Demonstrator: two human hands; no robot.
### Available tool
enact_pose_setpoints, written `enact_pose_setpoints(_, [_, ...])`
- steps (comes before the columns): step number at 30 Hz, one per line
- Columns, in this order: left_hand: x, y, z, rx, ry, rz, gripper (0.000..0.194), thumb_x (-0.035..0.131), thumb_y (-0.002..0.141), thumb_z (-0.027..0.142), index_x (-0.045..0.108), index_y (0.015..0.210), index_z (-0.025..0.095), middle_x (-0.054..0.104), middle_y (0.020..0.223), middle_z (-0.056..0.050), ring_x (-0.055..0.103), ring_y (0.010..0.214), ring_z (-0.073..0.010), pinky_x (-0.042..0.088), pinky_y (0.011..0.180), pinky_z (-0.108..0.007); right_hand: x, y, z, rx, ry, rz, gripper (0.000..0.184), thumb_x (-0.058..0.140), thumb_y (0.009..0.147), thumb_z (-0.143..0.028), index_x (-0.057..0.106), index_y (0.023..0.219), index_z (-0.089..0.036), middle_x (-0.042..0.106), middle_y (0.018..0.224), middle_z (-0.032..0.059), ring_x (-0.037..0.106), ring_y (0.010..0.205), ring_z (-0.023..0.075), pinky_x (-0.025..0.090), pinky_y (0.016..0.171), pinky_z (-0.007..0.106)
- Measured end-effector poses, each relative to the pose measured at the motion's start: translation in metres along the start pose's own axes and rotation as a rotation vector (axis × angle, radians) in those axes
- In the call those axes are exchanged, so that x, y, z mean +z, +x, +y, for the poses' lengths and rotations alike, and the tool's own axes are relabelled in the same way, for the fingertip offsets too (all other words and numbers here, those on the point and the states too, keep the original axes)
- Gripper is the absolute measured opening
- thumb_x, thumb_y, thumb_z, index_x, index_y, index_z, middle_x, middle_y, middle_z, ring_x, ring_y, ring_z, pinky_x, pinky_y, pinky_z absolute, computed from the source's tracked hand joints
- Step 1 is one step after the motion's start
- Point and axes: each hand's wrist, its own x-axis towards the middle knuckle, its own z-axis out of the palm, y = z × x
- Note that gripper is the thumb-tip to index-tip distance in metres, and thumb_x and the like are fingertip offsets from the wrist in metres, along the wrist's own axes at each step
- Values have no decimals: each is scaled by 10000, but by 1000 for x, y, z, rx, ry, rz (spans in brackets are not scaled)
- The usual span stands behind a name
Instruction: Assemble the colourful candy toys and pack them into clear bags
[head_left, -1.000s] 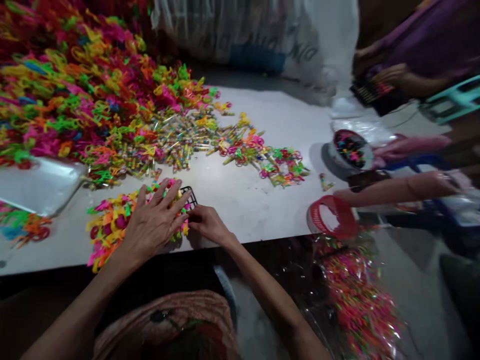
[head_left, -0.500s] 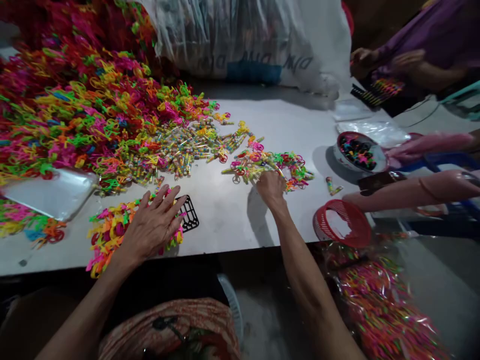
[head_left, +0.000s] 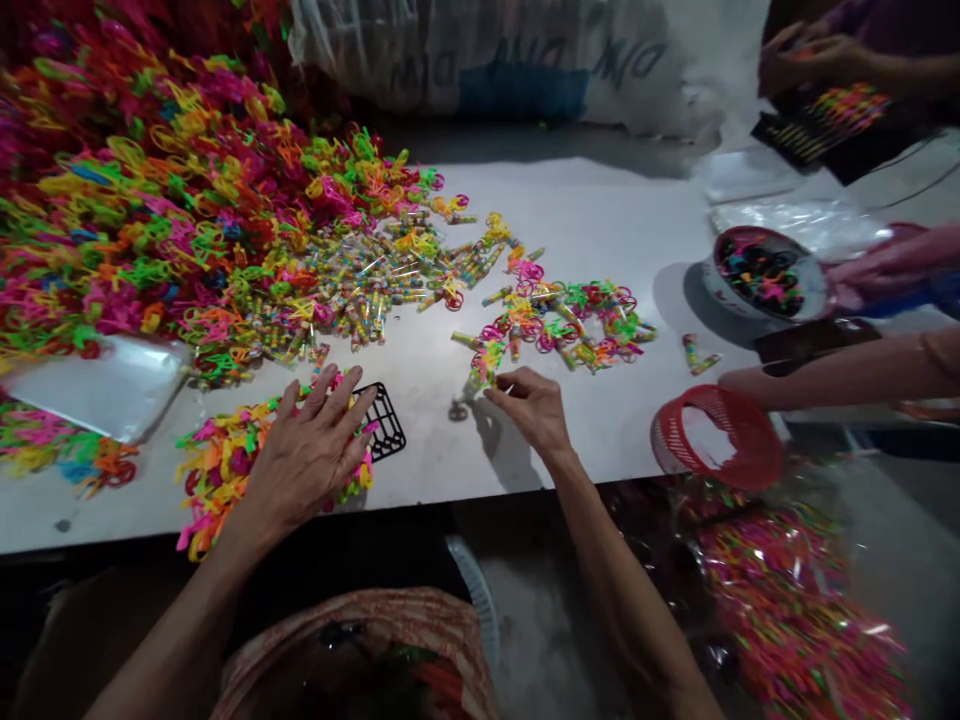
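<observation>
My left hand [head_left: 311,455] lies spread over a black plastic rack [head_left: 388,425] loaded with rows of small coloured plastic toys [head_left: 225,450], its fingers resting on them. The rack's right end sticks out bare past my fingertips. Between thumb and fingertips, my right hand [head_left: 529,405] pinches a small green-and-pink plastic toy [head_left: 487,360] above the white table [head_left: 435,440]. Just behind that hand lies a loose cluster of similar toys and short candy-like tubes [head_left: 600,325]. Exactly what the small toy is, I cannot tell.
A huge heap of coloured toys [head_left: 187,220] fills the left, with clear tubes [head_left: 367,280] along its edge. At right stand a red basket [head_left: 750,440] and a bowl of dark pieces [head_left: 814,290]. Another person's hands [head_left: 817,65] hold a loaded rack at the upper right.
My right hand has come out of the small cluster, towards me and slightly left, with a toy now pinched in it. My left hand stays on the rack. The view has shifted a little.
</observation>
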Motion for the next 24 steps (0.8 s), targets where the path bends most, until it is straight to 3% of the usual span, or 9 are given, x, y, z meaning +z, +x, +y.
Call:
enact_pose_setpoints(3, [-2, 1, 2, -18, 16, -21, 447, 409, 948, 320, 491, 1372, 205, 388, 1512, -113, 278, 1436, -292, 274, 1122, -517, 33, -12, -11, 39, 147, -148, 127, 671, 639, -309, 620, 657, -194, 565, 608, -27, 487, 533, 117, 396, 518, 252])
enact_pose_setpoints(7, [-3, 2, 3, -40, 28, -36, 467, 422, 944, 329, 461, 1391, 202, 382, 1518, -100, 270, 1440, -281, 250, 1141, -503, 66, -13, -21, 26, 201, -148, 99, 645, 623, -256, 568, 652, -200, 545, 643, -34, 482, 572, 115, 385, 537, 246])
enact_pose_setpoints(15, [-4, 3, 3, -59, 8, -34, 513, 399, 956, 336, 377, 1446, 188, 380, 1519, -94, 251, 1448, -267, 224, 1156, -480, 86, -12, -35, 9, 270, -266, 200, 678, 619, -280, 494, 656, -209, 515, 687, -30, 474, 647, 135, 386, 586, 259])
enact_pose_setpoints(20, [-5, 3, 3, -58, -4, -65, 579, 385, 954, 343, 271, 1497, 178, 343, 1535, -106, 230, 1455, -269, 200, 1165, -496, 114, -14, -52, -24, 302, -294, 106, 588, 736, -299, 534, 760, -212, 567, 779, 6, 533, 731, 163, 436, 657, 277])
enact_pose_setpoints(24, [-5, 3, 3, -68, -12, -69, 586, 386, 950, 331, 265, 1499, 165, 336, 1536, -119, 231, 1454, -276, 202, 1163, -502, 130, -6, -57, -12, 392, -371, 99, 575, 735, -287, 533, 777, -208, 572, 733, -8, 549, 704, 157, 439, 636, 258])
